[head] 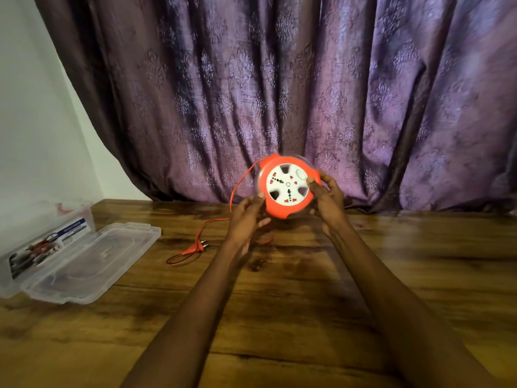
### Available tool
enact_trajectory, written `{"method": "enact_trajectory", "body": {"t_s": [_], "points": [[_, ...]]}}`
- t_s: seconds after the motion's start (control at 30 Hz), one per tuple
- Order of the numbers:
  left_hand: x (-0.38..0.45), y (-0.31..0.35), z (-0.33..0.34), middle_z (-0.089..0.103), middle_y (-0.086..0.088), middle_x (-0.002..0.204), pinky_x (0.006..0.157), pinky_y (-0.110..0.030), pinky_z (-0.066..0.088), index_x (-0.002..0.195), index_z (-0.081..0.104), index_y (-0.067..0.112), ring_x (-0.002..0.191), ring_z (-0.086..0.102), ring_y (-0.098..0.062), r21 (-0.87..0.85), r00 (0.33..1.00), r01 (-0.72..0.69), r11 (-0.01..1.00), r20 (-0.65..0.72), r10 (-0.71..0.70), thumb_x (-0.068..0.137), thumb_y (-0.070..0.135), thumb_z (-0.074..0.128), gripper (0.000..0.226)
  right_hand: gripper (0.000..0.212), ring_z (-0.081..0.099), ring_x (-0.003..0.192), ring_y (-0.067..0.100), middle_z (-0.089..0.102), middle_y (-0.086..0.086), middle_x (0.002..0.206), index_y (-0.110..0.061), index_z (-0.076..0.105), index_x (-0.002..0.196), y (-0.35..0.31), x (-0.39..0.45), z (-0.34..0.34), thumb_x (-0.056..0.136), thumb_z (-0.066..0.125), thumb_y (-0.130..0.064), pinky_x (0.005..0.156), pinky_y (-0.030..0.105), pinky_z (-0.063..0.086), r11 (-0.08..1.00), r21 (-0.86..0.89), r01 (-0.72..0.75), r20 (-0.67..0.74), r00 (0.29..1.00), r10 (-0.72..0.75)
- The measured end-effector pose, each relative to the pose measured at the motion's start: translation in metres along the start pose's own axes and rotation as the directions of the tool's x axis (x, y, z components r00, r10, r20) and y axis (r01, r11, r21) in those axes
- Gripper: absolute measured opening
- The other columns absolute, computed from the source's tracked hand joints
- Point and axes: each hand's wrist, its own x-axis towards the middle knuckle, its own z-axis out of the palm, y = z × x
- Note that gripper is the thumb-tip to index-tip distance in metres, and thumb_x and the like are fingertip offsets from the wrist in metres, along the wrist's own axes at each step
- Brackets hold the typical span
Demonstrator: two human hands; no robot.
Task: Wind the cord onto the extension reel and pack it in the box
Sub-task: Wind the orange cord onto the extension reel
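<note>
I hold a round orange extension reel (288, 189) with a white socket face above the wooden table, face toward me. My right hand (327, 196) grips its right rim, thumb on the front. My left hand (247, 217) holds its lower left edge, thumb touching the rim. A thin orange cord (237, 189) leaves the reel's upper left, curves down to the table and ends in an orange plug (195, 247) lying left of my left hand. A clear plastic box (46, 242) stands open at the far left, its lid (92, 261) flat beside it.
The wooden table (279, 303) stretches wide in front of me. A purple patterned curtain (279, 93) hangs behind its far edge, and a white wall (33, 121) is at the left. The box has a printed label on its side.
</note>
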Motion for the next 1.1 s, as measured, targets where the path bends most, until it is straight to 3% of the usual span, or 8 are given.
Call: {"method": "enact_trajectory", "body": {"t_s": [0.2,0.27,0.37,0.47,0.57,0.8,0.93,1.1], "points": [[0.000,-0.003,-0.008,0.065,-0.014,0.103,0.080,-0.043,0.059,0.096,0.061,0.017,0.091,0.062,-0.021,-0.059,0.999,-0.034,0.998,-0.033,0.032,0.094,0.016,0.064,0.004,0.038,0.062,0.056,-0.001,0.068,0.007,0.098,-0.003,0.054,0.129,0.015,0.001,0.008,0.094,0.066,-0.013,0.041,0.017,0.046,0.995,-0.095,0.014,0.028,1.000,-0.011],[0.000,-0.003,-0.009,0.065,-0.016,0.103,0.081,-0.048,0.057,0.096,0.062,0.016,0.091,0.062,-0.023,-0.045,0.999,-0.015,0.999,-0.043,0.013,0.093,0.016,0.064,0.003,0.042,0.064,0.073,0.002,0.067,0.014,0.112,0.002,0.051,0.133,0.018,0.001,0.007,0.095,0.064,-0.011,0.061,0.018,0.054,0.972,-0.209,0.105,0.067,0.993,-0.093],[0.001,-0.004,-0.008,0.067,-0.013,0.101,0.063,-0.032,0.059,0.098,0.061,0.014,0.085,0.064,-0.021,0.014,0.990,-0.053,0.999,-0.131,0.054,0.092,0.013,0.066,0.008,0.045,0.058,0.109,0.019,0.055,0.009,0.134,-0.019,0.051,0.139,0.022,0.001,-0.004,0.095,0.060,-0.024,0.089,0.035,0.049,0.509,-0.701,0.500,0.304,0.855,-0.420],[0.005,-0.004,-0.010,0.068,-0.012,0.095,0.057,-0.025,0.054,0.106,0.064,0.009,0.076,0.062,-0.018,0.096,0.977,-0.093,0.991,-0.184,0.109,0.091,0.010,0.065,0.015,0.056,0.053,0.117,0.032,0.054,0.007,0.134,-0.034,0.057,0.134,0.025,-0.003,-0.008,0.081,0.057,-0.017,0.088,0.044,0.047,-0.101,-0.645,0.757,0.727,0.569,-0.384],[0.008,-0.005,-0.017,0.068,-0.012,0.087,0.063,-0.028,0.051,0.107,0.065,-0.002,0.069,0.059,-0.014,0.192,0.972,-0.130,0.973,-0.170,0.163,0.092,0.005,0.062,0.017,0.065,0.049,0.125,0.033,0.051,0.009,0.141,-0.039,0.059,0.129,0.028,-0.014,-0.005,0.069,0.044,-0.021,0.089,0.043,0.044,-0.212,-0.541,0.814,0.835,0.491,-0.247],[0.012,-0.009,-0.016,0.069,0.001,0.081,0.061,-0.018,0.051,0.091,0.066,0.015,0.062,0.062,0.003,0.395,0.966,-0.197,0.897,-0.076,0.246,0.091,0.004,0.064,0.012,0.057,0.051,0.115,0.034,0.057,0.010,0.134,-0.047,0.050,0.134,0.032,-0.016,-0.003,0.078,0.049,-0.036,0.088,0.044,0.036,-0.419,-0.589,0.691,0.796,0.586,-0.153],[0.006,-0.013,-0.004,0.063,-0.007,0.100,0.079,-0.031,0.049,0.097,0.057,0.020,0.082,0.057,-0.012,0.406,0.938,-0.260,0.876,-0.108,0.328,0.088,0.006,0.069,0.020,0.057,0.059,0.100,0.031,0.073,0.004,0.106,-0.044,0.050,0.134,0.035,-0.022,0.010,0.079,0.061,-0.048,0.083,0.042,0.037,-0.219,-0.836,0.504,0.549,0.764,-0.339],[0.001,-0.023,0.000,0.059,-0.015,0.115,0.095,-0.037,0.046,0.115,0.057,0.001,0.104,0.057,-0.028,0.528,0.882,-0.368,0.765,-0.064,0.468,0.087,0.008,0.071,0.032,0.057,0.069,0.098,0.027,0.073,0.004,0.112,-0.026,0.063,0.123,0.018,-0.024,0.037,0.073,0.077,-0.050,0.084,0.038,0.055,0.763,-0.645,-0.047,-0.024,0.999,0.041]]}}
